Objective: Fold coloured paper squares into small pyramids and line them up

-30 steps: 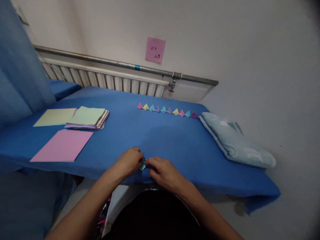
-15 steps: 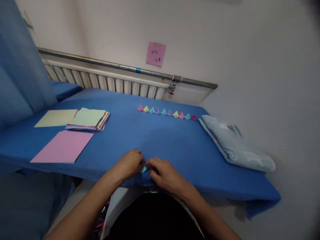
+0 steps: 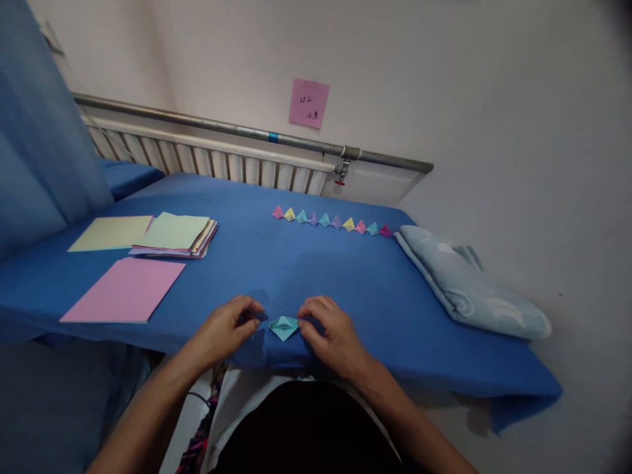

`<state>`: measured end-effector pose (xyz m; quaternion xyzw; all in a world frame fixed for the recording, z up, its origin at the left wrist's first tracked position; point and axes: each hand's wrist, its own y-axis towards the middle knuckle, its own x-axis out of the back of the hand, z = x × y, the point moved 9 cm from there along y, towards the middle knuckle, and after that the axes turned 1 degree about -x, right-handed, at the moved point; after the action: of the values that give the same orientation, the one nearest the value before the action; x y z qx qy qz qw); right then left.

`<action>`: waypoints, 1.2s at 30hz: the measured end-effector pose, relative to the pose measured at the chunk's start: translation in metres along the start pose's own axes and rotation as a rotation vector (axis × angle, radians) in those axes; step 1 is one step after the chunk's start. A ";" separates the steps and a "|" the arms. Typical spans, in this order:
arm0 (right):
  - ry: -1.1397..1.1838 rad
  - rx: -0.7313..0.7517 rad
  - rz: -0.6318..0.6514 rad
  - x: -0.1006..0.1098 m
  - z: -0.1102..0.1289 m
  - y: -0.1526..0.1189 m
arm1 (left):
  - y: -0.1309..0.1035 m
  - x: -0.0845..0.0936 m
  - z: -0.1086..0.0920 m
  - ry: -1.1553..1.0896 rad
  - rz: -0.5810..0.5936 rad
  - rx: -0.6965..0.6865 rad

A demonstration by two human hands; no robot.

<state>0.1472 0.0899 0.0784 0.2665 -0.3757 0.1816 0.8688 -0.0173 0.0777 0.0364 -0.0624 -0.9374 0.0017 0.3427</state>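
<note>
A small folded paper boat (image 3: 283, 327), turquoise and pointed at both ends, lies near the front edge of the blue-covered bed. To its left is my left hand (image 3: 224, 332), its thumb and fingers apart with nothing between them. My right hand (image 3: 333, 336) has its fingertips and thumb together at the boat's right tip, and the exact contact there is partly hidden. Farther back, a row of similar small folded pieces (image 3: 324, 220) in pink, yellow, turquoise and purple runs across the cover.
Pink paper sheets (image 3: 123, 289), a pale yellow sheet (image 3: 111, 233) and a mixed paper stack (image 3: 172, 232) lie at left. A folded light-blue blanket (image 3: 474, 286) rests at right. Behind the bed (image 3: 237, 257) are a radiator (image 3: 212, 162) and a pipe (image 3: 197, 123).
My left hand has let go of the turquoise paper and drawn back to the left, its fingers opening. The boat now shows in full, with my right hand still at its right end.
</note>
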 end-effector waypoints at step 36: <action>0.095 -0.088 -0.053 0.009 -0.028 -0.009 | -0.013 -0.007 0.018 -0.185 -0.153 0.028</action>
<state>0.1729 0.1006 0.0664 0.2287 -0.3344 0.1541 0.9012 -0.0247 0.0643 0.0189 0.0145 -0.9669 -0.0057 0.2546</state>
